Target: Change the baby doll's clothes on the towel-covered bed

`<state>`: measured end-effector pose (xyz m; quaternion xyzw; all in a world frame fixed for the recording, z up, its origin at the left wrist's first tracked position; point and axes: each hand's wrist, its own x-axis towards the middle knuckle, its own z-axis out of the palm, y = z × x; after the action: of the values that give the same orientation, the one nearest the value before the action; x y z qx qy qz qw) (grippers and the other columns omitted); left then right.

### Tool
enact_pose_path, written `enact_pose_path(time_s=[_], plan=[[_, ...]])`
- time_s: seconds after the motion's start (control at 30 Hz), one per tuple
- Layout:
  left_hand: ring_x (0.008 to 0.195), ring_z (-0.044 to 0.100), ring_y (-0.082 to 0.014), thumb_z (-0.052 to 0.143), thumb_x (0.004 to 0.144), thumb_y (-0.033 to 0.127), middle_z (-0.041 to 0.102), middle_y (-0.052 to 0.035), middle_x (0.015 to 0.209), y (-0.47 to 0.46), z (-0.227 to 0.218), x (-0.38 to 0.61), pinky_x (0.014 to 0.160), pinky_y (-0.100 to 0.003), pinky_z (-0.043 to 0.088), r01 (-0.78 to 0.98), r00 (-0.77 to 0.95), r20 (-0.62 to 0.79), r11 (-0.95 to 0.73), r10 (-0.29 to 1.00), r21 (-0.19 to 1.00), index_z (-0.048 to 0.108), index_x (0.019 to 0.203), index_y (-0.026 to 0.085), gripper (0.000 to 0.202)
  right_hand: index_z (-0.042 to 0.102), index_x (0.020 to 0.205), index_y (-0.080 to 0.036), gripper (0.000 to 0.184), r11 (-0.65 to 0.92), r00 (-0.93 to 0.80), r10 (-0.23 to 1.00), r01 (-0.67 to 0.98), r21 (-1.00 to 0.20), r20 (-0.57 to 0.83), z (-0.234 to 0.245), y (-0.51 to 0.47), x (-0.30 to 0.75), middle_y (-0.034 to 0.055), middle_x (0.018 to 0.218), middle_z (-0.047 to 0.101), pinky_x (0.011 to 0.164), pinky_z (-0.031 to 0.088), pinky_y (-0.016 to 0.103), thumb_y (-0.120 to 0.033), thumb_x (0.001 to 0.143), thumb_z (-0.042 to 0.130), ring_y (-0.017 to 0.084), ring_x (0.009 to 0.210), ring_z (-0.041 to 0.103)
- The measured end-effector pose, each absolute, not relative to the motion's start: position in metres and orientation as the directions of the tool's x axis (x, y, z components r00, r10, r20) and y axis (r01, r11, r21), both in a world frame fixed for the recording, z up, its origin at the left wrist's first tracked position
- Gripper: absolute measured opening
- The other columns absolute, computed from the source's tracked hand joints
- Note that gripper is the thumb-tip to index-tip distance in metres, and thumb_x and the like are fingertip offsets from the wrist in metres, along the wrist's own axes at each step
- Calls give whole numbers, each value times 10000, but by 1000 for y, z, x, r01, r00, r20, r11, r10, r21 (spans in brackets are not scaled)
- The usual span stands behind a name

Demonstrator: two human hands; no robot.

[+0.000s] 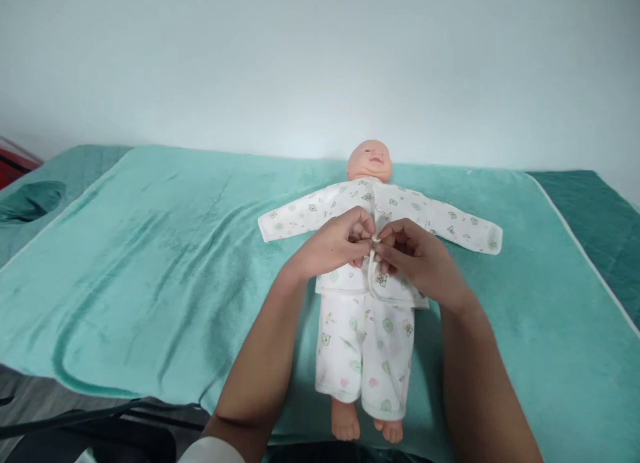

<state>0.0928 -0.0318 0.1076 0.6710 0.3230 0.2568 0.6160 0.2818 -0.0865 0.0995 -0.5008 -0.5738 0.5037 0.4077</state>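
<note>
A baby doll (371, 159) lies on its back on a teal blanket (165, 263), head away from me, bare feet toward me. It wears a white printed top (400, 206) and matching trousers (365, 356). Both my hands meet over the doll's chest. My left hand (335, 244) and my right hand (415, 255) each pinch an end of the thin white tie string (371, 273) at the front of the top. The string's loose end hangs down between my hands.
The blanket covers a bed against a pale wall. A darker green sheet (595, 223) shows at the right, and a green cushion (30, 199) at the far left. Dark objects (90, 429) lie by the near left edge.
</note>
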Motion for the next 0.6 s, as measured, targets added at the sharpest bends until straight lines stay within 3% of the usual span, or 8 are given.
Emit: enact_pose_path(time_s=[0.27,0.6], plan=[[580,564,-74,524,836,155,568,60,701,-29,105,92,577,-213,482,94,680,-57,-9,731,996,493,956,214,137,594,1005,-197,244,-148,-82,983,186,-971,-165,103,-84,282,-2,720,667,426,442,206,-414,909,654,102,465,580],[622,607,-88,588,863,227,619,42,728,-32,112,85,615,-220,529,191,644,-114,-15,757,981,546,970,211,116,661,974,-180,220,-286,-64,949,251,-925,-310,111,-88,283,22,658,672,424,474,195,-387,904,638,115,470,595]])
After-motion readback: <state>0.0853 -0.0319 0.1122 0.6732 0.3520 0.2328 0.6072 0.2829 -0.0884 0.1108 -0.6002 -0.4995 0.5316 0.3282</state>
